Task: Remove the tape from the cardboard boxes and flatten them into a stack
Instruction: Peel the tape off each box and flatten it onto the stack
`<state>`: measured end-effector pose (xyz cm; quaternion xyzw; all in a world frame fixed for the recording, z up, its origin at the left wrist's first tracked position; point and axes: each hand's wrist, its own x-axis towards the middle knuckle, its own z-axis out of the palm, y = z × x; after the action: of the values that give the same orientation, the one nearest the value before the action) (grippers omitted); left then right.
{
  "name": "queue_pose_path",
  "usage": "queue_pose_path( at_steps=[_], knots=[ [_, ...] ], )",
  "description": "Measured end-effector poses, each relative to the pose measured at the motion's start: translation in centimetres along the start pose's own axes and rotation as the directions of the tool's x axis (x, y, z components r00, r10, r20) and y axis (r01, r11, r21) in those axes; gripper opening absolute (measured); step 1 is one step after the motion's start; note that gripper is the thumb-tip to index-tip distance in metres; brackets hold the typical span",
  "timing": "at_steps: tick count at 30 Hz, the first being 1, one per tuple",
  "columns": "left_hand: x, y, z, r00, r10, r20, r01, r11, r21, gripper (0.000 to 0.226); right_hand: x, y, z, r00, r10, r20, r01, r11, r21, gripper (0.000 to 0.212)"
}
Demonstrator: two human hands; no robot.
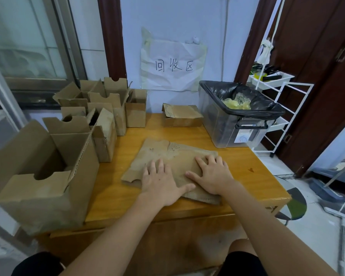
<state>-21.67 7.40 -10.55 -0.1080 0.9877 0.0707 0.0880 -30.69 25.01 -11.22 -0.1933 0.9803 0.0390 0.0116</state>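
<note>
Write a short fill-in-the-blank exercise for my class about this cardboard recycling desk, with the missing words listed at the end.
1. Both hands, left hand and right hand, press down on the ____ cardboard box.
2. The clear bin is lined with a ____ bag.
3. The upright open boxes stand on the person's ____ side.
4. The yellowish wad of tape lies in the ____.

Missing words: flattened; black; left; bin

Soft, cool, even light is filling the room, casting only faint shadows under the hands [187, 180]. Wide-angle distortion is bowing vertical lines near the edges. Detail is softening slightly towards the corners.
</note>
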Motion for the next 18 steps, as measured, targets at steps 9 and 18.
queue_pose_path(
  at_steps=[9,18],
  knots=[
    [0.2,-6.5,-1.4,1.0,0.022,0.012,-0.021,0.999,-0.033,0.062,-0.4,0.6,-2.1,0.979,-0.179,-0.098,0.186,0.981,0.062,0.048],
    [2.7,-6.5,-2.0,0.994,-0.081,-0.075,0.067,0.981,-0.18,0.048,2.9,-2.1,-1.2,0.997,-0.076,-0.028,0.081,0.962,0.262,0.086]
  ],
)
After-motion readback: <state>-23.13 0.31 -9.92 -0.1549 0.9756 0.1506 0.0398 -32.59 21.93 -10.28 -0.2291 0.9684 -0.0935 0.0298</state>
